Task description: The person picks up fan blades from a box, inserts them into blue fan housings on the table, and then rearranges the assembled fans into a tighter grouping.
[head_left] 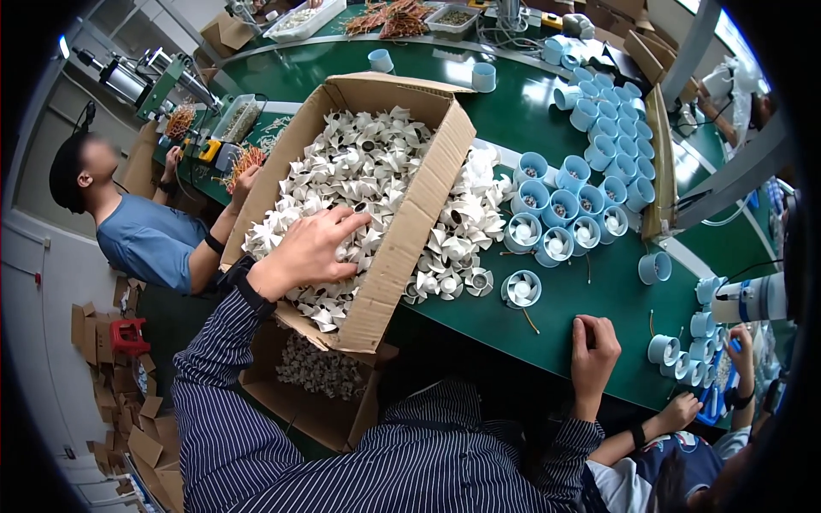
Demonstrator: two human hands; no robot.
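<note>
My left hand (315, 250) reaches over a cardboard box (419, 224), its fingers spread on a heap of small white fan impellers (363, 154). No impeller is seen lifted in it. At the table's near edge, my right hand (595, 349) rests with the fingers curled in and nothing showing in them. Between the hands, a light blue round housing (522, 290) holds a white impeller, and a short wire runs out of it. More loose impellers (457, 235) lie in a pile against the box's right side.
Many blue housings (599, 128) stand in rows at the right, the nearest fitted with impellers. Below the table edge is another box (342, 423) of white parts. One co-worker (154, 235) is at the left; another's hand (680, 410) works at the lower right. A press (158, 81) stands far left.
</note>
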